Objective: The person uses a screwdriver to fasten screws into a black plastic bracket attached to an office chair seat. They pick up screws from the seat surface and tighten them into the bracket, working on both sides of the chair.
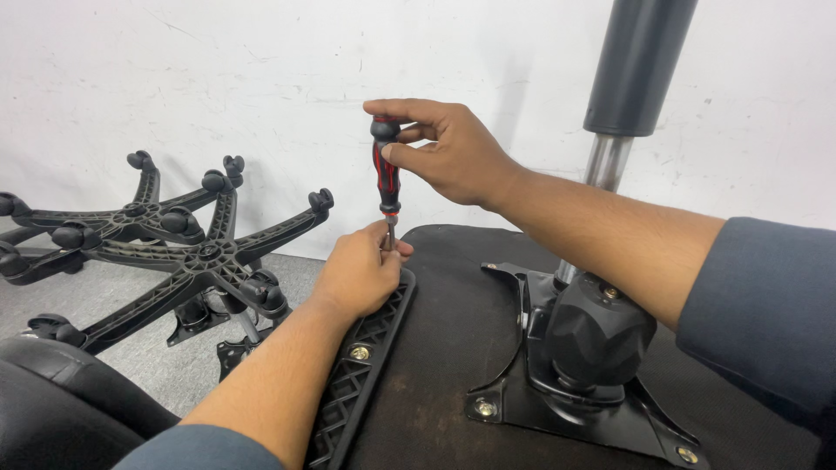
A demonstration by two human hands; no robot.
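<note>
A red and black screwdriver (386, 170) stands upright over the far end of a black ribbed plastic bracket (366, 357) on the underside of a black chair seat (453, 348). My right hand (448, 152) grips the screwdriver's handle from the top. My left hand (361, 270) rests on the bracket and pinches the metal shaft near its tip. A brass-coloured screw (360, 352) sits in the bracket nearer to me.
A black metal tilt mechanism (583, 348) with a gas cylinder (627, 87) rises from the seat at the right. Black star-shaped chair bases (174, 244) lie on the grey floor at the left, against a white wall. A black cushion (52, 400) is at bottom left.
</note>
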